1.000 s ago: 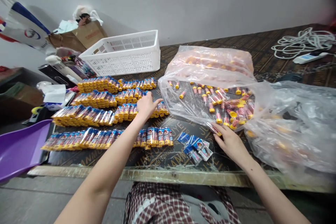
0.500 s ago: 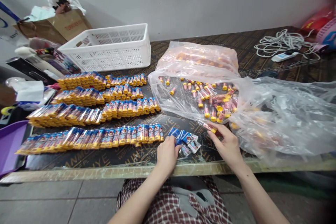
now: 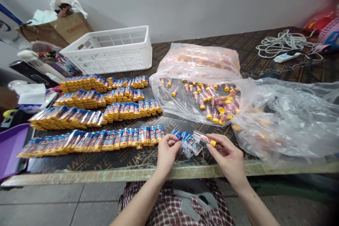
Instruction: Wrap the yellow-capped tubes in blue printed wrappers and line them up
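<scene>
Near the table's front edge, my right hand [image 3: 229, 157] grips a small clear tube with a yellow cap [image 3: 203, 138], reddish pieces inside, its clear end tilted up to the left. Thumb and fingertips of my left hand [image 3: 167, 151] are pinched on the left edge of a small pile of blue-printed clear plastic sleeves [image 3: 191, 143]; how many they grip is hidden. The tube lies just above this pile. Behind my right hand, an open plastic bag [image 3: 182, 107] holds many loose yellow-capped tubes [image 3: 205, 93].
Rows of blue-sleeved tubes [image 3: 106, 140] lie stacked at the left. A white plastic basket [image 3: 113, 56] stands behind them. Another clear bag [image 3: 291, 113] spreads over the right side, with a coiled white cable [image 3: 286, 44] beyond. A purple tray [image 3: 13, 144] is at the left edge.
My right hand has brought the tube left and down from the bag's mouth, over the sleeve pile. My left fingers have drawn back slightly to the pile's left edge.
</scene>
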`<move>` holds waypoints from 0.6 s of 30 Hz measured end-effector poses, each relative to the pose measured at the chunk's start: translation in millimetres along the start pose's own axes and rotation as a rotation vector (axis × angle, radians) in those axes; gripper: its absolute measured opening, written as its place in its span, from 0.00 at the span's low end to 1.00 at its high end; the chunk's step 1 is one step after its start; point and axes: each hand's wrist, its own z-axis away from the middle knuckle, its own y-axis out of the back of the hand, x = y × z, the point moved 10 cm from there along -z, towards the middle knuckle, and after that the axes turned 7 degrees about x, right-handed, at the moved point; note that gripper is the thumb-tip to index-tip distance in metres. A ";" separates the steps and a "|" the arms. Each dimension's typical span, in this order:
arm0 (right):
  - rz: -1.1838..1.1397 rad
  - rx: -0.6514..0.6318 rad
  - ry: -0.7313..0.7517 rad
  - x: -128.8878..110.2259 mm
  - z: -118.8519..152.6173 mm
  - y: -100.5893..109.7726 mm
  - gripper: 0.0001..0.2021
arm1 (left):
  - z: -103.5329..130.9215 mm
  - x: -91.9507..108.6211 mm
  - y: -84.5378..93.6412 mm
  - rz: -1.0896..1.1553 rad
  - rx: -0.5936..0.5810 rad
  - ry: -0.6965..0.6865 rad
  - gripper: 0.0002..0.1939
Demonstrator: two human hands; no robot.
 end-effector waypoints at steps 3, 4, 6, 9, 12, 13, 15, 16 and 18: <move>-0.029 0.032 0.013 -14.7 10.0 -0.9 0.09 | -0.9 1.6 -2.0 0.258 -0.002 0.160 0.16; -0.022 0.045 0.020 -18.5 13.2 -0.8 0.10 | -1.2 4.1 -1.4 0.305 0.004 0.180 0.17; 0.006 0.069 0.046 -25.1 19.0 -0.6 0.11 | -1.6 9.0 1.7 0.368 0.028 0.198 0.17; 0.048 0.084 0.109 -34.0 26.1 -1.4 0.13 | -0.8 13.1 7.4 0.419 0.069 0.216 0.17; 0.056 0.076 0.169 -41.6 30.4 -4.4 0.16 | 0.0 17.0 13.1 0.451 0.107 0.207 0.16; 0.053 0.074 0.189 -44.1 31.4 -5.5 0.17 | 0.1 18.2 14.9 0.462 0.119 0.201 0.16; 0.053 0.076 0.233 -49.6 33.0 -7.4 0.19 | 0.1 19.4 18.2 0.485 0.143 0.197 0.16; 0.056 0.077 0.255 -52.2 33.8 -8.3 0.20 | -0.1 19.4 19.6 0.492 0.153 0.198 0.16; 0.068 0.076 0.294 -56.8 35.4 -10.6 0.22 | -0.5 19.3 21.5 0.503 0.168 0.201 0.17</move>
